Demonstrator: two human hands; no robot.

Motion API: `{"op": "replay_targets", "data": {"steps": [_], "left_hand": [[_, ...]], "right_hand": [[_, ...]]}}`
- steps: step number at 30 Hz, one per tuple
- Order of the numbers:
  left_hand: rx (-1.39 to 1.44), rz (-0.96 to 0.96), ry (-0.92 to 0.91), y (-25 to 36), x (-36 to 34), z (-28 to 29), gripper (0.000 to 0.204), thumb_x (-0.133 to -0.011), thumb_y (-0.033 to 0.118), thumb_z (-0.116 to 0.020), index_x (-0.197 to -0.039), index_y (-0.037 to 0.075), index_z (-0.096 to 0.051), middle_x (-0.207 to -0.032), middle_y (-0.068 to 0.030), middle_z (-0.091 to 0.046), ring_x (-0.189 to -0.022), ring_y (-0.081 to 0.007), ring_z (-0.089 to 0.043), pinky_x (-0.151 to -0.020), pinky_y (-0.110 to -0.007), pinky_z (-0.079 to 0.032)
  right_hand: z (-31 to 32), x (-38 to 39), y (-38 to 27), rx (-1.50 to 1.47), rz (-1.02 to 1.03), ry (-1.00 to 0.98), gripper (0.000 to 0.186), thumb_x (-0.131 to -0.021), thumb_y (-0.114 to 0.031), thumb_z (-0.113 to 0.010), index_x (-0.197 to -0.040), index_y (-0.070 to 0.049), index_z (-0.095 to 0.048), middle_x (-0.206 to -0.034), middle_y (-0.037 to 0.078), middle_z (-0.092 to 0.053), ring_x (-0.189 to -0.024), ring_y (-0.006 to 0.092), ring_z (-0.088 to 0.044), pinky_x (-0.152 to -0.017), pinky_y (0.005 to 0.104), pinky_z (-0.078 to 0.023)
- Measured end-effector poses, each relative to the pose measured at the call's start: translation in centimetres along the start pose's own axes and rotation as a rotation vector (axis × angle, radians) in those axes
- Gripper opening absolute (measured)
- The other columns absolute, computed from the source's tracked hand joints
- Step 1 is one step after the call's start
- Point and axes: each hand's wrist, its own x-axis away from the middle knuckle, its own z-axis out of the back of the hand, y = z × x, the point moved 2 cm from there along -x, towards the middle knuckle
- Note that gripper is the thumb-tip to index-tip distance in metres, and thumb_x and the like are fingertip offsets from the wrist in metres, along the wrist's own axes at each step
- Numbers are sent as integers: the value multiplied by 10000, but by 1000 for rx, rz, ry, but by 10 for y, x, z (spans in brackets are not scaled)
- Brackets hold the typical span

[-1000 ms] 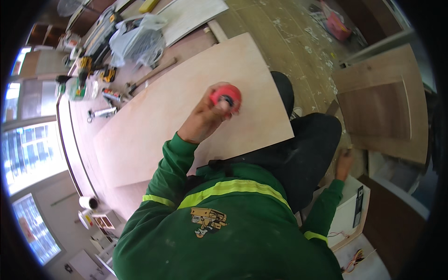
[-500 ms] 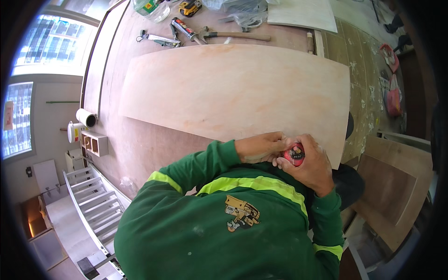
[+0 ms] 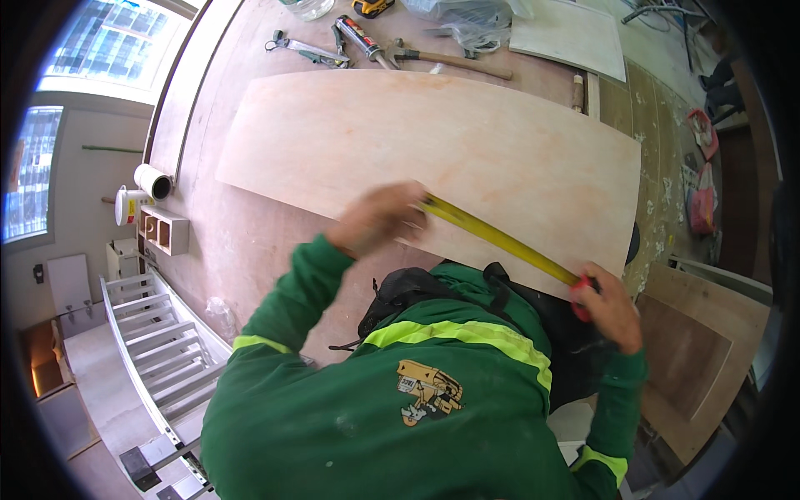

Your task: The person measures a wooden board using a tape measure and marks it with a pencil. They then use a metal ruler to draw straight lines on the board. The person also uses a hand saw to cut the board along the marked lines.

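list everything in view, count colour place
broad wooden panel: 1, pale tan, centre
round-cased tape measure: 1, red and yellow, over panel's near side
wooden-handled claw hammer: 1, brown, beyond panel
slim cylindrical cartridge: 1, multicoloured, left of hammer
crumpled plastic bag: 1, translucent, top
flat rectangular board: 1, white, upper right
metal ladder: 1, silver, lower left
round bucket: 1, white, far left
open compartment box: 1, white, below bucket
framed wooden panel: 1, brown, lower right
left hand: 1, green-sleeved, at tape's end, blurred
right hand: 1, green-sleeved, holding tape measure
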Motion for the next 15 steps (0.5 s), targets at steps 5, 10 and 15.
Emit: {"op": "replay_targets", "data": {"steps": [5,10,15], "left_hand": [[86,-323,445,79,73,240,292,-1137,343,-503,-1106,80,-628,-1060,-95,-693,-951,-199,-654,-881,-381,-565],[723,-559,1069,61,115,423,449,-1162,407,-387,-1238,-19,-509,-1167,-159,-647,-1162,-353,-663,-981,-499,-583],[580,-533,1098,15,100,456,409,-1182,240,-333,-1409,-74,-465,-1312,-206,-611,-1137,-365,-669,-965,-458,-604]], "right_hand": [[70,52,85,-47,-277,-21,257,-860,-209,-690,-1036,-24,-715,-849,57,-680,-804,160,-642,-765,326,-523],[89,65,74,21,-280,-28,266,-917,-292,-720,-970,-35,-768,-858,77,-734,-770,220,-674,-754,362,-533],[36,29,-18,482,-49,-81,380,-944,-404,-717,-966,-30,-775,-920,197,-736,-816,408,-675,-784,461,-541]]}}
